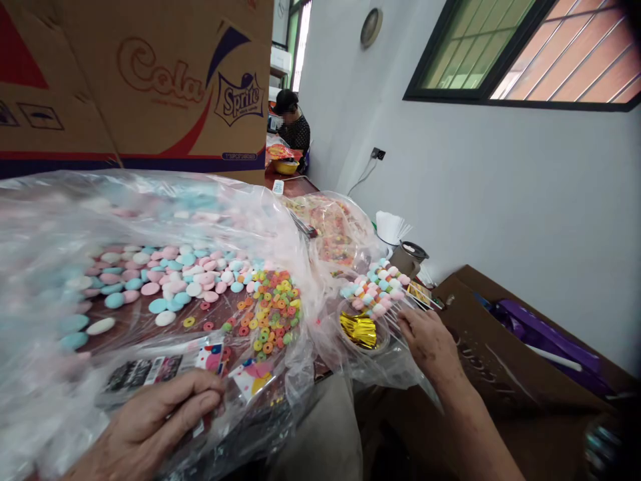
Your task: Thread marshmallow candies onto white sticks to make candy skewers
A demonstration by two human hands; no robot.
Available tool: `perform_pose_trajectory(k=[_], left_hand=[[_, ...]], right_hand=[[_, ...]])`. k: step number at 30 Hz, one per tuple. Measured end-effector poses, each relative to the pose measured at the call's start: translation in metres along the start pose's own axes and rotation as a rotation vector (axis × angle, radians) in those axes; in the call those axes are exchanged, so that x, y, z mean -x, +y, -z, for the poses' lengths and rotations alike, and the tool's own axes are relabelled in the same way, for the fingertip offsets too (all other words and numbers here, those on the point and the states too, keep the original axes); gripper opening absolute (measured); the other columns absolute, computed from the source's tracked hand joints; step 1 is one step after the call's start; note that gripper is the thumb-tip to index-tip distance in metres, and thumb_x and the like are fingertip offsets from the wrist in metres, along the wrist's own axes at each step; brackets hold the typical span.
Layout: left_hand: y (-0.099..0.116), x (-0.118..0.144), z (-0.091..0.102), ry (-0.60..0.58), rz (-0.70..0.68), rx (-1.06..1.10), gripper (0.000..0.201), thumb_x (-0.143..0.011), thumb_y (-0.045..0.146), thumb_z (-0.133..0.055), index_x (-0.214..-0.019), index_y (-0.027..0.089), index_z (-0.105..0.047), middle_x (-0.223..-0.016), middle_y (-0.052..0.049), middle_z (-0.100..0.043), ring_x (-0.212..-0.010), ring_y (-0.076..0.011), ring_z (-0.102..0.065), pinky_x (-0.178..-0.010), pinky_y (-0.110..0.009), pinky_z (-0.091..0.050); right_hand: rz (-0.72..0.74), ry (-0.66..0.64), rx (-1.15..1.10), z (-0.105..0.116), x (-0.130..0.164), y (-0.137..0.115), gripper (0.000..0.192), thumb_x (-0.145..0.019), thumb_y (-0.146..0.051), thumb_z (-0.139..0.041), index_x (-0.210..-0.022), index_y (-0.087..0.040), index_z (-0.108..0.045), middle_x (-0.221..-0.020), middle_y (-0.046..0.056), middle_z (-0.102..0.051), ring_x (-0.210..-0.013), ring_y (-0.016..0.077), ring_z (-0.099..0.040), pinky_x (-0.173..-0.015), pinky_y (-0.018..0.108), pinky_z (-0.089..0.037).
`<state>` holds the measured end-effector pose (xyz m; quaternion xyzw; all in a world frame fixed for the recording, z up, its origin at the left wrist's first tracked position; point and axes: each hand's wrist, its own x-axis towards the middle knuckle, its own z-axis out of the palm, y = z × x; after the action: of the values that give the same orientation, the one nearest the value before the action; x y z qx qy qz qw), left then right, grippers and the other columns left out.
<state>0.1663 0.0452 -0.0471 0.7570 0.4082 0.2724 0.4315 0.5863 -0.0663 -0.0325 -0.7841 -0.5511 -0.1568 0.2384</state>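
Several candy-strung sticks (375, 288) lie finished in a stack on our right, beside the gold strips (359, 331), while plenty of pastel candies (150, 288) and fruit-coloured rings (280, 314) lie loose amid the clear plastic (240, 217), so we judge much is left unthreaded. Our right hand (431, 344) has its fingertips by the stack's white ends, and our left hand (160, 417) rests at a printed packet (165, 369); we cannot tell whether either grips anything.
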Motion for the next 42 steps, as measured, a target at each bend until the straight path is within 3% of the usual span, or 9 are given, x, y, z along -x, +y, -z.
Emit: perform_pose_trajectory(k=[7, 15, 19, 24, 28, 35, 42], left_hand=[[0.005, -0.004, 0.002, -0.024, 0.020, 0.043, 0.036, -0.089, 0.055, -0.057, -0.076, 0.026, -0.075, -0.069, 0.001, -0.072, -0.063, -0.0169, -0.064, -0.057, -0.019, -0.049], [-0.001, -0.008, 0.013, -0.102, 0.015, 0.057, 0.029, -0.092, 0.045, -0.056, -0.081, 0.025, -0.074, -0.074, 0.000, -0.071, -0.069, -0.0171, -0.064, -0.063, -0.022, -0.048], [-0.006, -0.010, 0.021, -0.226, -0.011, 0.095, 0.030, -0.096, 0.040, -0.051, -0.084, 0.021, -0.070, -0.080, -0.001, -0.070, -0.069, -0.0156, -0.060, -0.063, -0.023, -0.047], [-0.004, -0.008, 0.028, -0.292, 0.019, 0.128, 0.031, -0.097, 0.040, -0.049, -0.086, 0.019, -0.070, -0.081, -0.002, -0.069, -0.073, -0.0156, -0.058, -0.066, -0.025, -0.046], [-0.002, -0.006, 0.033, -0.327, 0.053, 0.140, 0.032, -0.097, 0.041, -0.048, -0.088, 0.018, -0.069, -0.084, -0.003, -0.069, -0.077, -0.0169, -0.059, -0.069, -0.027, -0.047], [-0.004, -0.005, 0.039, -0.335, 0.064, 0.122, 0.034, -0.097, 0.043, -0.047, -0.088, 0.018, -0.069, -0.084, -0.002, -0.066, -0.078, -0.0170, -0.057, -0.070, -0.028, -0.044], [-0.005, -0.006, 0.039, -0.409, 0.042, 0.127, 0.033, -0.100, 0.042, -0.048, -0.089, 0.019, -0.067, -0.082, 0.001, -0.064, -0.077, -0.0146, -0.056, -0.071, -0.026, -0.041]], right_hand=[[0.063, -0.084, 0.134, -0.025, 0.010, 0.021, 0.026, -0.086, -0.027, -0.051, -0.062, -0.024, -0.060, -0.066, 0.010, -0.068, -0.073, 0.0272, -0.060, -0.069, 0.038, -0.045], [-0.024, 0.111, 0.091, -0.008, 0.007, 0.036, 0.045, -0.097, -0.045, -0.035, -0.088, -0.021, -0.071, -0.092, 0.014, -0.076, -0.087, 0.0279, -0.069, -0.079, 0.041, -0.054], [0.041, 0.127, -0.141, 0.011, 0.009, 0.007, 0.046, -0.094, -0.060, -0.047, -0.094, -0.024, -0.074, -0.094, 0.010, -0.077, -0.086, 0.0255, -0.072, -0.080, 0.038, -0.058], [0.366, -0.084, -0.350, 0.025, 0.008, -0.061, 0.026, -0.098, -0.041, -0.053, -0.097, -0.028, -0.076, -0.095, 0.004, -0.077, -0.086, 0.0207, -0.074, -0.075, 0.029, -0.060], [0.542, -0.075, -0.392, 0.021, 0.002, -0.095, 0.021, -0.099, -0.027, -0.054, -0.101, -0.025, -0.074, -0.088, 0.003, -0.075, -0.077, 0.0169, -0.073, -0.071, 0.024, -0.058], [0.708, -0.066, -0.359, 0.012, -0.003, -0.105, 0.019, -0.100, -0.021, -0.052, -0.104, -0.023, -0.070, -0.093, 0.005, -0.075, -0.086, 0.0184, -0.072, -0.077, 0.026, -0.056], [0.799, -0.047, -0.358, 0.011, -0.007, -0.110, 0.019, -0.102, -0.021, -0.050, -0.102, -0.020, -0.069, -0.086, 0.004, -0.073, -0.081, 0.0174, -0.066, -0.077, 0.028, -0.051]])
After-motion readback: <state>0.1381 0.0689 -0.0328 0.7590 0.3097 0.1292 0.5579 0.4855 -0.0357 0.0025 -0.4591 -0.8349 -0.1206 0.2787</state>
